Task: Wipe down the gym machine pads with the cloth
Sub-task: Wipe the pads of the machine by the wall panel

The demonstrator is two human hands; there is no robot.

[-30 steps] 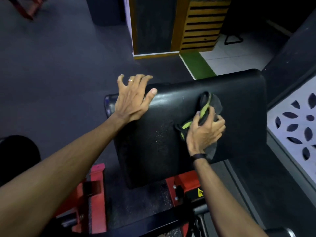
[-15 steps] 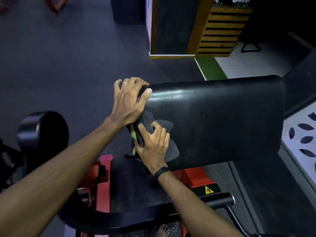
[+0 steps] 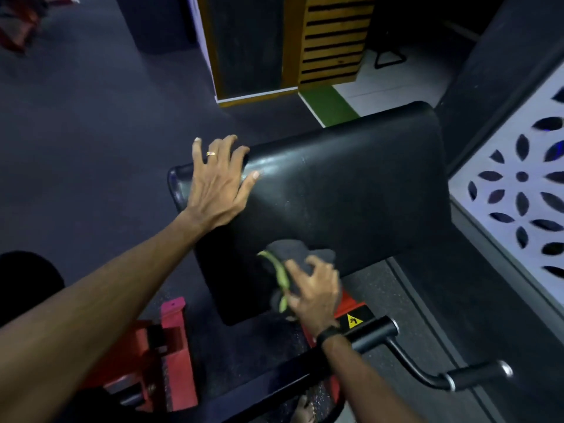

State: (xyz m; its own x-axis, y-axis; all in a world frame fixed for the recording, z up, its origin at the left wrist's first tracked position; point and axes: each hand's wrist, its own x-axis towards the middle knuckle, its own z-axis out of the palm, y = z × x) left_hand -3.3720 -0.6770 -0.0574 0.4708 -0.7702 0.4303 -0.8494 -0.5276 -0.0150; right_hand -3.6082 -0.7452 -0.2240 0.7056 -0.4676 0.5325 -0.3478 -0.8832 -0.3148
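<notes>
one dark cloth with a green edge lies bunched at the near edge of the black pad, gripped under the right hand. the left hand rests flat, fingers spread, on the pad's far left corner. unwiped pad stretches away to the right, nearer the right hand.

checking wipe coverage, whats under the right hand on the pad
A dark cloth with a green edge lies under the right hand, pressed on the pad near its lower edge. The pad surface beneath cloth and hand is covered, so its state cannot be seen.
</notes>
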